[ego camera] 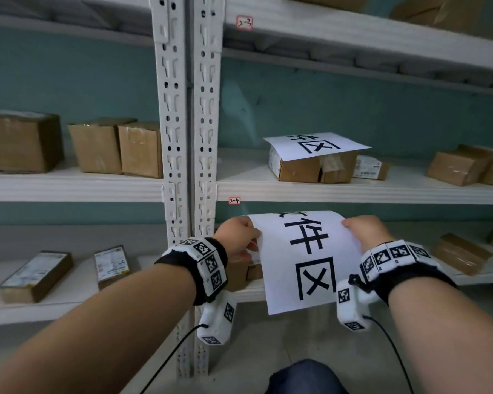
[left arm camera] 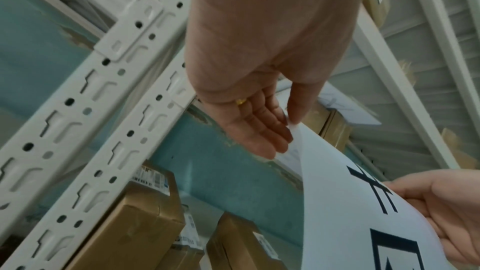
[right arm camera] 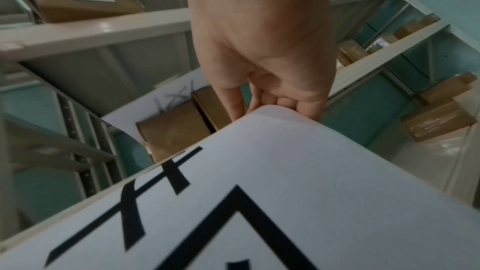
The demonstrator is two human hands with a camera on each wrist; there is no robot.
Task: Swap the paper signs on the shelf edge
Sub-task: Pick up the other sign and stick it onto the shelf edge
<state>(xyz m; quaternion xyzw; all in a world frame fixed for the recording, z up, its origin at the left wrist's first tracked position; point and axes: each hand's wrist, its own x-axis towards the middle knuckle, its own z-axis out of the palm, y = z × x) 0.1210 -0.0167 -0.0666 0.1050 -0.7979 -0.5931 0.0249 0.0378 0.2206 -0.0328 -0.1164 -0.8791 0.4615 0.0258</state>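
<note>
Head view, left to right: cardboard boxes [ego camera: 23,142] are seen on the left bay's middle shelf, flat parcels [ego camera: 36,275] on the shelf below, then two white slotted uprights [ego camera: 188,115]. A small red-edged tag [ego camera: 234,200] marked 2-4 is stuck on the shelf edge [ego camera: 353,194] of the right bay. Just under that edge a white paper sign [ego camera: 302,260] with large black characters is held hanging, its top curled over, in front of the lower shelf. The left hand [ego camera: 239,237] is placed at the sign's upper left corner; in the left wrist view that corner is pinched between thumb and fingers [left arm camera: 262,128], and a gold ring [left arm camera: 241,101] is seen. The right hand [ego camera: 365,231] is placed at the upper right corner; in the right wrist view the paper's edge is pinched between thumb and curled fingers. Above, a second paper sign [ego camera: 316,146] is laid flat on a box [ego camera: 299,169] on the middle shelf, apart from both hands. More boxes [ego camera: 464,166] are seen further right.
</note>
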